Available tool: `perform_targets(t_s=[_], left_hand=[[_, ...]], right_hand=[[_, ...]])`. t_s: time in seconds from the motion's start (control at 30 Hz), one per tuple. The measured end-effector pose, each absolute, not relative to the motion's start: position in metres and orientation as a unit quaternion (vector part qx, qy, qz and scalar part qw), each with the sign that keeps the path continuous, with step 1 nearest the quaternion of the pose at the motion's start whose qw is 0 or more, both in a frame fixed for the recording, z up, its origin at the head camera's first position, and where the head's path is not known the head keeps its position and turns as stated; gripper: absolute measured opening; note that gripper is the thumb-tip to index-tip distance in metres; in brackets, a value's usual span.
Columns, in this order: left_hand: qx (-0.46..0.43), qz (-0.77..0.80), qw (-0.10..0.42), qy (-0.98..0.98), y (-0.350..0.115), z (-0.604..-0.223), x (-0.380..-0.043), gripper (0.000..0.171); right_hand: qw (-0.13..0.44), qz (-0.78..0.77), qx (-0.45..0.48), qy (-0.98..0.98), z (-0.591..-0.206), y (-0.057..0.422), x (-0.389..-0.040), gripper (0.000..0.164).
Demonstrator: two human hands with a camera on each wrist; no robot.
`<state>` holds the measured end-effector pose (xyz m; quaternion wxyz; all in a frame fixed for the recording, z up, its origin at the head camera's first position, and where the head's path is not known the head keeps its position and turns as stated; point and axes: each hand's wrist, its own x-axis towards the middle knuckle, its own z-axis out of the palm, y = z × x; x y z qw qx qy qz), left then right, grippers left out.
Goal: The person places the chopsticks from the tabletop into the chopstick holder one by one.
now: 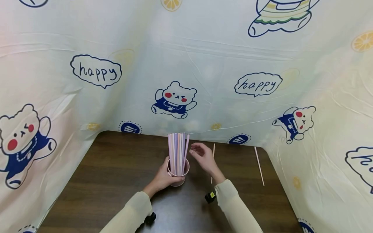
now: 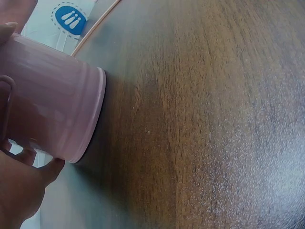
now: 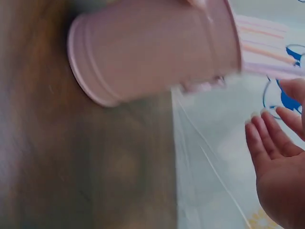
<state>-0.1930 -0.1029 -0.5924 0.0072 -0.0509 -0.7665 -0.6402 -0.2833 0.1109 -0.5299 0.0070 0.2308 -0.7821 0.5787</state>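
My left hand (image 1: 163,176) grips a small pink bucket (image 2: 57,95) round its side, thumb across the near face. A bundle of pastel straws (image 1: 176,152) stands upright in the bucket, tops rising well above its rim. One pinkish straw (image 1: 186,149) leans apart from the rest on the right. Just right of that straw, my right hand (image 1: 204,158) is held in the air with its fingers loosely bent and nothing in them. In the right wrist view the fingers (image 3: 274,133) of that hand are spread beside the straws, beyond the bucket's rim.
A loose pale orange straw (image 1: 214,150) lies on the brown wooden table (image 1: 116,181), partly hidden behind my right forearm. Farther right lies a pink straw (image 1: 259,166). A printed cloth (image 1: 204,64) surrounds the table at the back and sides.
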Motion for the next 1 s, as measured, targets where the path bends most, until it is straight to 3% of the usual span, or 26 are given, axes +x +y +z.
perform_targets(t_s=[0.2, 0.43, 0.77, 1.0], left_hand=[[-0.049, -0.639, 0.002, -0.767, -0.104, -0.592, -0.194, 0.107], [-0.047, -0.636, -0.001, -0.77, -0.104, -0.593, -0.195, 0.107], [-0.05, -0.631, 0.006, -0.774, -0.102, -0.594, -0.194, 0.106], [-0.046, -0.639, 0.013, -0.767, -0.102, -0.595, -0.194, 0.105]], right_hand=[[0.041, 0.501, 0.222, -0.836, -0.524, 0.135, -0.307, 0.047], [0.046, 0.41, 0.144, -0.9, -0.539, 0.161, -0.335, 0.067], [-0.015, 0.325, 0.056, -0.944, -0.573, 0.182, -0.349, 0.089], [-0.05, 0.382, -0.016, -0.923, -0.598, 0.19, -0.351, 0.094]])
